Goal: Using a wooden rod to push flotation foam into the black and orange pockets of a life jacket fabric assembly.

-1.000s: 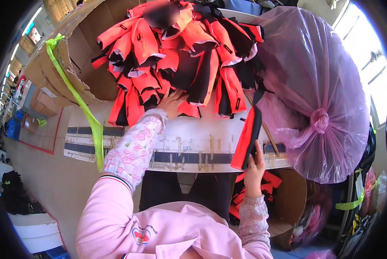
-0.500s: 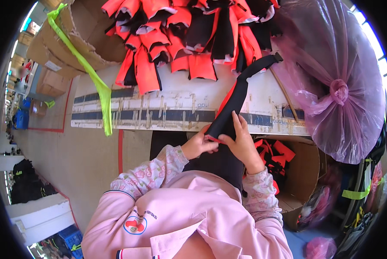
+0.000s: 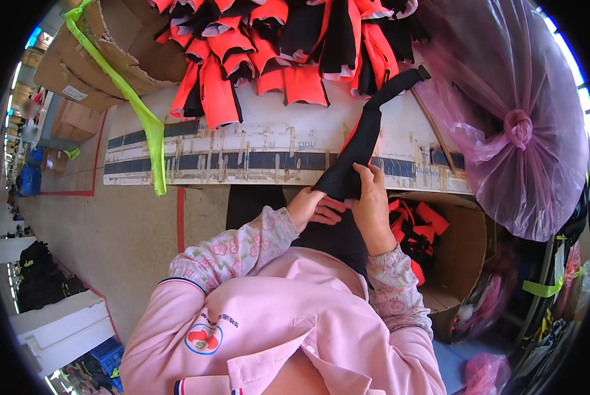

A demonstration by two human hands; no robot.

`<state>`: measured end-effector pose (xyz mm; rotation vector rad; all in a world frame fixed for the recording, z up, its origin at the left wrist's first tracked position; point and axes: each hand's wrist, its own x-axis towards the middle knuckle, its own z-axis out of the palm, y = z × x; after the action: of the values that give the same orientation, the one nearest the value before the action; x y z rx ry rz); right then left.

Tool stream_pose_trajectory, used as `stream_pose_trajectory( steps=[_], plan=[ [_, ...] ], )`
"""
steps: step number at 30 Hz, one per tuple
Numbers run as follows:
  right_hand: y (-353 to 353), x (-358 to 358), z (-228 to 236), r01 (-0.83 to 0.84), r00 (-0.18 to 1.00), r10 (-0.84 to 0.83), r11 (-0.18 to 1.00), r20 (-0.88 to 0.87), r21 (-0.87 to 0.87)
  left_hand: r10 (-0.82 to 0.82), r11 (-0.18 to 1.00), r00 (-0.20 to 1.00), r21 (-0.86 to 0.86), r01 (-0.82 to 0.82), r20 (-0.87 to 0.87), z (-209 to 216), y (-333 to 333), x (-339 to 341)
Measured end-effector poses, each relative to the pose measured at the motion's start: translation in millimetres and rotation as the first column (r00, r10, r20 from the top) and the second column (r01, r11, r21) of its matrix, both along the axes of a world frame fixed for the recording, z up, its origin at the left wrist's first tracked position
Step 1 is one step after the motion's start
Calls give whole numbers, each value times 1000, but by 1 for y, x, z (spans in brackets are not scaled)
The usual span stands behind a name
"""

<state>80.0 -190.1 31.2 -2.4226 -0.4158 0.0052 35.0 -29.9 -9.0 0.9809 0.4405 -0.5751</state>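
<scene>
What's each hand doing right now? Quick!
Left hand: closed, holding the lower end of the black-and-orange fabric strip.
Right hand: closed, holding the same strip's right edge.

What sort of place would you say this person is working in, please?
Probably a textile workshop: a heap of similar orange and black pieces lies on the table, more orange and black scraps or pieces sit in a box, and a large tied bag is at the right.
</scene>
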Motion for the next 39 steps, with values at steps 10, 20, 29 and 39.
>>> stream_pose_trajectory(
  steps=[10,20,29,39],
  plan=[
    [-3,-2,4,-55,998,56,997,-25,46,7,994,998,-111,-14,-59,-14,-22,4],
    [-32,30,30,-250,958,265,959,-108,134,111,994,992,-31,-109,63,-23,-39,-1],
    [19,72,-43,-3,914,144,937,379,-349,156,988,987,-11,-156,-31,-62,-59,-13],
    [19,71,-37,-42,902,165,953,399,-299,-121,923,982,-347,164,144,-68,-41,-12]
  ],
)
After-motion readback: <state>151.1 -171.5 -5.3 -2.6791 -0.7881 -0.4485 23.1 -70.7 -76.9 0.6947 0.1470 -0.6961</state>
